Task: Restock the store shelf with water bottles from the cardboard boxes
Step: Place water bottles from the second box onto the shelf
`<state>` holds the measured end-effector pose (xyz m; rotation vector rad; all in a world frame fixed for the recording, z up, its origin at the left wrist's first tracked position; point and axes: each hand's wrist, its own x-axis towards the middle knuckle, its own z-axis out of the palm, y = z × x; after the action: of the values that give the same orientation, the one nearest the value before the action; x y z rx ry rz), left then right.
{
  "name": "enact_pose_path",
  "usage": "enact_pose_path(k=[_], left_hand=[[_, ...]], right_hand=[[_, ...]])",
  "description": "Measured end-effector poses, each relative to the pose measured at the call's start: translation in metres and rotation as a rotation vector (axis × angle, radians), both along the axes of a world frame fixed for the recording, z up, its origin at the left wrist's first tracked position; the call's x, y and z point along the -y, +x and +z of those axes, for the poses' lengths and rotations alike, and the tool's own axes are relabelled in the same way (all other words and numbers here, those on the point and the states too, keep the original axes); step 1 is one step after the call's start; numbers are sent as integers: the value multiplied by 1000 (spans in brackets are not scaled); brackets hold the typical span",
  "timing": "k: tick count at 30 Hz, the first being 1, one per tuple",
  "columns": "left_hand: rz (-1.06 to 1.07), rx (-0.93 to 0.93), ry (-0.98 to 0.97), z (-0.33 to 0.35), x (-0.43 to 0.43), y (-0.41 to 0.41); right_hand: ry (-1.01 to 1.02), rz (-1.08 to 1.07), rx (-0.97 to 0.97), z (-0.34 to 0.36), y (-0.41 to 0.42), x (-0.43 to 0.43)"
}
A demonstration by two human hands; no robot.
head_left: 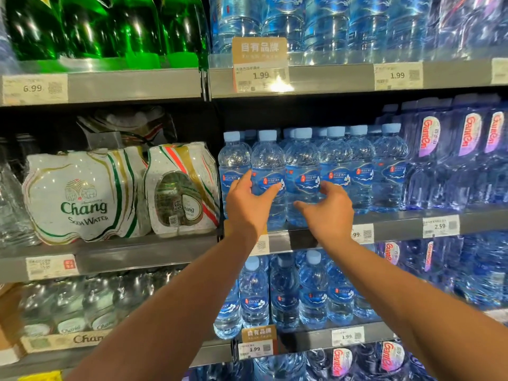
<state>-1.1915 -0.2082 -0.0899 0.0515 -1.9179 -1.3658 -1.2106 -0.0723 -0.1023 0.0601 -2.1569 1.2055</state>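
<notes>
Small clear water bottles with pale blue caps and blue labels stand in a row on the middle shelf (395, 220). My left hand (248, 207) grips the second bottle from the left (268, 160), thumb on its left side and fingers across its label. My right hand (328, 214) curls round the lower right of the third bottle (302, 160), thumb at the label. Both bottles stand upright at the shelf's front edge. No cardboard box of water bottles is in view.
White Chang soda water packs (82, 196) fill the shelf to the left. Taller Ganten bottles (467, 149) stand to the right. More blue-label bottles (286, 292) sit on the shelf below, green bottles (110, 26) above left. Price tags (259, 75) line the shelf edges.
</notes>
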Motion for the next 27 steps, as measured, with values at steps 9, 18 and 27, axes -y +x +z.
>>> enact_pose_path(k=[9,18,27], left_hand=[[-43,65,1,1,6,1],[63,170,-201,-5,10,1],[42,161,-171,-3,10,6]], right_hand=[[-100,-46,66,4,-3,11],[-51,11,71,2,-5,0],[-131,-13,94,3,-3,7]])
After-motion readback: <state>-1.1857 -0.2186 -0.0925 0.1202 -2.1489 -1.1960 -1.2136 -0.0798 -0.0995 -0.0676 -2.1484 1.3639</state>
